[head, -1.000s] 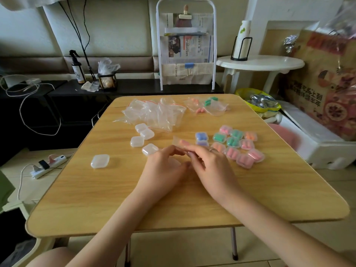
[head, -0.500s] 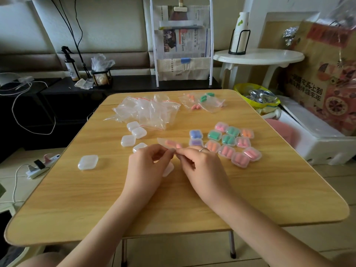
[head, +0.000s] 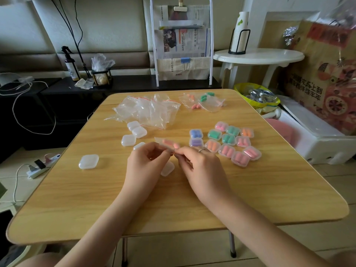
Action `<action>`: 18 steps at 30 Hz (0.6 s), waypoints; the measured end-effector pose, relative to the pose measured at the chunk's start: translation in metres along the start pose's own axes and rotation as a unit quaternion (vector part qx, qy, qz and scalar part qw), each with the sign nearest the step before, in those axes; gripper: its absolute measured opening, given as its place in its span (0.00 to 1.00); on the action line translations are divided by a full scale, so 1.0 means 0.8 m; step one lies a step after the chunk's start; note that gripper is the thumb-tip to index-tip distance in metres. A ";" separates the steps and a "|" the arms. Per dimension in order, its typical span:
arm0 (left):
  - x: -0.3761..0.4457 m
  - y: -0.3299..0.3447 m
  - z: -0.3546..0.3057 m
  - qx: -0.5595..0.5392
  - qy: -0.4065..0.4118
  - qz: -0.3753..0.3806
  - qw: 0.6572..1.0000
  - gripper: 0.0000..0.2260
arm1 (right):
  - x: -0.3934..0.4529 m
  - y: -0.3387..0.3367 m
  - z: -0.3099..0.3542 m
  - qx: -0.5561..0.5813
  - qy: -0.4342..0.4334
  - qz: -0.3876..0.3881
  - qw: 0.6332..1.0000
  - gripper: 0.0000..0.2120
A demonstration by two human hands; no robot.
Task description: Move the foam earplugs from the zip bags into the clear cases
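My left hand (head: 143,166) and my right hand (head: 202,166) both pinch the near edge of a small zip bag (head: 165,142) holding pink earplugs, just above the wooden table (head: 250,199). An empty clear case (head: 168,168) lies under my hands. More empty cases (head: 134,132) sit to the left, one (head: 88,161) apart near the left edge. Several filled cases (head: 229,141) with pink, green, orange, blue and purple plugs cluster to the right. Bags with orange, pink and green plugs (head: 202,101) lie at the far edge.
A heap of empty zip bags (head: 148,110) lies at the far left of the table. Behind stand a white newspaper rack (head: 181,45), a round white side table (head: 258,56) and a dark low shelf (head: 57,89). A white foam box (head: 317,139) sits right of the table.
The view has shifted slightly. My hands have kept working the bag's edge between the fingertips, staying in about the same place over the table.
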State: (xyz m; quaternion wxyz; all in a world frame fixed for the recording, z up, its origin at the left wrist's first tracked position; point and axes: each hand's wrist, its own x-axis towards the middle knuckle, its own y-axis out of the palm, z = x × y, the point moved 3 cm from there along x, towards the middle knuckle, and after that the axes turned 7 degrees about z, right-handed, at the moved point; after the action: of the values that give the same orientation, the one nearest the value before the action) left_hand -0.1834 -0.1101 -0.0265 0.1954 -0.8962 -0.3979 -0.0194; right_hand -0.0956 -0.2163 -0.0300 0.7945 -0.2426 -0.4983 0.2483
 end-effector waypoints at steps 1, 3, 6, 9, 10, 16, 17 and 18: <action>0.000 0.000 0.000 0.000 -0.001 -0.001 1.000 0.05 | 0.000 -0.001 0.001 -0.003 -0.004 -0.001 1.000 0.11; 0.000 0.001 0.001 0.001 -0.002 -0.001 1.000 0.05 | -0.001 -0.003 0.004 -0.014 -0.011 -0.009 1.000 0.11; 0.001 0.002 0.000 0.007 -0.001 -0.004 1.000 0.09 | -0.001 -0.005 0.005 -0.053 -0.019 -0.029 0.998 0.11; 0.000 0.002 -0.002 0.007 0.002 -0.011 1.000 0.13 | -0.001 -0.001 0.004 -0.086 -0.037 -0.023 0.995 0.05; 0.000 0.002 -0.002 0.004 0.006 -0.013 1.000 0.13 | -0.001 0.001 0.004 -0.093 -0.040 -0.019 0.995 0.04; 0.001 0.003 -0.002 0.024 0.044 0.000 0.999 0.10 | 0.001 0.001 0.002 0.022 0.020 0.051 0.998 0.08; 0.001 0.003 -0.002 0.022 0.049 0.004 0.999 0.08 | 0.003 0.001 0.001 0.065 0.032 0.074 0.995 0.06; 0.000 0.003 -0.002 0.025 0.056 0.009 0.998 0.07 | 0.005 0.001 0.000 0.105 0.044 0.090 0.989 0.05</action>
State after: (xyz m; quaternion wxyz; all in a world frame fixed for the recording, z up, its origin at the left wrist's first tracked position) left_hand -0.1810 -0.1121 -0.0256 0.2398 -0.8919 -0.3789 -0.0582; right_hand -0.0940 -0.2135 -0.0282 0.8113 -0.2121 -0.4099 0.3588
